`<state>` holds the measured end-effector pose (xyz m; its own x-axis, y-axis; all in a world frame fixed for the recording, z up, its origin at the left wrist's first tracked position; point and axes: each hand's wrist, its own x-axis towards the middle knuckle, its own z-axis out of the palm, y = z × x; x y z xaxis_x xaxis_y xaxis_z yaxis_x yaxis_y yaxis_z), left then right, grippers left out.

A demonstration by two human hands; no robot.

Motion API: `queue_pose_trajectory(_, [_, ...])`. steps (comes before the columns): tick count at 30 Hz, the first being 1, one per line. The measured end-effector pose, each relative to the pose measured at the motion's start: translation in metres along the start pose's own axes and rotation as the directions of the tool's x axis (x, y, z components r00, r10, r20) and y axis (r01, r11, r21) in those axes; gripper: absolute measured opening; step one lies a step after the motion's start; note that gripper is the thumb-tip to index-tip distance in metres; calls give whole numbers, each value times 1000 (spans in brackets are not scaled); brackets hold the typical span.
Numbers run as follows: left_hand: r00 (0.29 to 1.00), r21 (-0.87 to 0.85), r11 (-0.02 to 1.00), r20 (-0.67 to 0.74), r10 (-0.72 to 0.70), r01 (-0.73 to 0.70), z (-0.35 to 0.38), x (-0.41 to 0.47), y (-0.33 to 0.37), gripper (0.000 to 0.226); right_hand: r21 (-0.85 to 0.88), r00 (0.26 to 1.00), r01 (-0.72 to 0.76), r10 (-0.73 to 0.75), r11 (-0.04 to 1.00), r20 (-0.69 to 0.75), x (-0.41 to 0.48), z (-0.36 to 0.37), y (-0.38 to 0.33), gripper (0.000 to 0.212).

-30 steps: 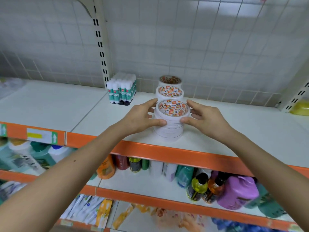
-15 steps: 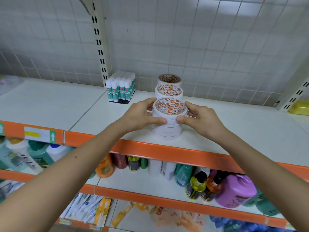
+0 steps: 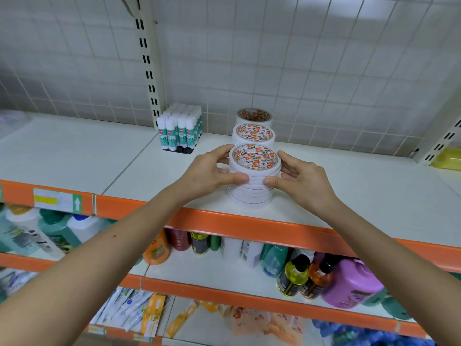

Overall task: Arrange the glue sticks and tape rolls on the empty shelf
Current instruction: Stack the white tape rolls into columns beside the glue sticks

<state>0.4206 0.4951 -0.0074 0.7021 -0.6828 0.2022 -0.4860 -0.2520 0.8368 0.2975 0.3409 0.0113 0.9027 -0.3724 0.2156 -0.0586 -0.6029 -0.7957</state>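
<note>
**Caller:** What fills your head view, biggest thing first?

**Operator:** I see a long white flat shelf with an orange front lip [image 3: 74, 156]. Near that lip stands a tall front stack of white tape rolls with red printed cores [image 3: 249, 193]. Behind it, in 1 line toward the tiled wall, stand 2 more stacks of the same tape rolls [image 3: 253, 132]. Left of those, at the back beside the slotted upright, sits a square block of white-capped, green-labelled glue sticks [image 3: 178, 131].

**Caller:** And the hands?

**Operator:** The left hand [image 3: 209, 173] and the right hand [image 3: 301, 176] both grip the front stack. Their fingers curl round its sides, and their thumbs press its front about halfway up.

**Caller:** What changed in the last second?

**Operator:** 1 second ago the hands only cupped the stack loosely, and the right hand's fingers were spread. Now both have closed in on it. The lower rolls look slightly out of line with the upper ones.

**Caller:** What does that mean for the job?

**Operator:** I judge this is squaring up, not carrying, because the stack already rests on the shelf. With 3 stacks and the glue block placed, the task looks nearly done.
</note>
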Motion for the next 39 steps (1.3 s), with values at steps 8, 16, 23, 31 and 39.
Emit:
queue_pose_trajectory(8, [999,66,997,-27,39,-37,7,-3,-1,81,-42,999,-48,47,998,-9,-3,13,5,66])
queue_pose_trajectory(16, [1000,132,991,7,10,-11,7,-6,3,79,-45,996,-84,85,995,23,-6,25,10,70])
queue_pose_trajectory(23, [998,75,996,46,43,-47,6,-7,5,61,-132,997,-74,76,988,12,-8,29,9,65])
queue_pose_trajectory(31, [999,49,998,45,25,-28,5,-9,7,58,-138,991,-122,127,983,29,-9,26,4,66])
queue_pose_trajectory(39, [998,53,999,65,-2,-1,3,-8,9,59,-34,988,-151,152,988,27,-9,34,3,67])
